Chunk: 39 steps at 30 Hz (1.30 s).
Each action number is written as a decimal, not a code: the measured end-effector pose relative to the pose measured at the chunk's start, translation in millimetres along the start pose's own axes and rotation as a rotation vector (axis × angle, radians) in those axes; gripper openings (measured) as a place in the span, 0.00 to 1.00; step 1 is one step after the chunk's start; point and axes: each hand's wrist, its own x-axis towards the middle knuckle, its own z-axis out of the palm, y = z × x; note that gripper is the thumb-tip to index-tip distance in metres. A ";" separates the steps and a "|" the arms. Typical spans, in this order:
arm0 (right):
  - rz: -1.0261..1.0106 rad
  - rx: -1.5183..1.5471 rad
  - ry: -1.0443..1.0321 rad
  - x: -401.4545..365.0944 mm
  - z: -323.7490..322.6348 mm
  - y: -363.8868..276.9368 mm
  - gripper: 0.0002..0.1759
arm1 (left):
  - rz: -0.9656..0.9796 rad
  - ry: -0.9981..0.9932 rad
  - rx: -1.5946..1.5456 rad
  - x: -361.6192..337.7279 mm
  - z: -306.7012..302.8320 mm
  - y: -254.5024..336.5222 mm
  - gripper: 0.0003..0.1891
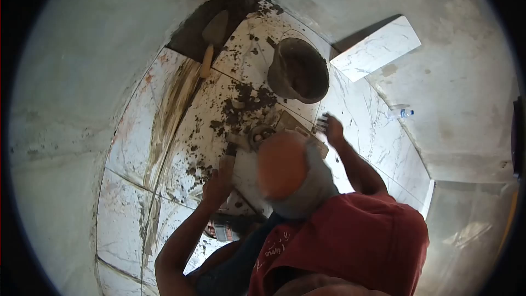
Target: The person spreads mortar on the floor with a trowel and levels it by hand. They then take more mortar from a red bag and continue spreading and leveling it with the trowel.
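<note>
My left hand (pixel 217 189) is low over the tiles at the lower left. Its fingers close at the near end of a short brown tool (pixel 227 160), whose kind I cannot make out. Past that tool lies a round, dirty object (pixel 261 134), partly hidden by my raised knee (pixel 282 164). My right hand (pixel 331 130), slightly blurred, hovers right of the knee with its fingers apart and nothing visible in them. A flat, dirty brown piece (pixel 292 123) lies left of it. Farther off stands a mortar-stained bucket (pixel 300 71).
A trowel (pixel 215 28) with a wooden handle rests on dark mortar (pixel 192 33) in the far corner. Mortar crumbs (pixel 246 101) litter the marbled floor tiles (pixel 129 137). A cut tile (pixel 378 49) leans at the right wall, near a plastic bottle (pixel 405 113). Walls enclose the floor.
</note>
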 end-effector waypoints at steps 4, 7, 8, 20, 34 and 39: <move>0.033 0.153 0.064 68.0 1.6 -70.9 0.34 | -0.011 -0.115 0.081 7.0 -2.2 8.6 0.41; 0.015 0.079 -0.049 102.7 10.8 -111.8 0.37 | -0.078 -0.108 0.106 14.6 -3.3 8.4 0.42; -0.002 0.011 -0.106 104.7 15.9 -125.5 0.37 | -0.073 -0.074 0.113 15.8 -13.1 10.1 0.42; 0.130 -0.023 -0.046 164.3 -12.0 -112.6 0.30 | -0.189 -0.302 0.384 37.8 -71.7 -48.8 0.27; -0.709 -1.148 0.486 193.0 -162.9 -141.0 0.20 | -0.463 -0.362 0.238 17.3 -57.2 -39.3 0.35; -0.612 -0.895 -0.238 93.1 91.7 -193.2 0.17 | -0.485 -0.449 0.267 30.8 -76.2 -25.1 0.35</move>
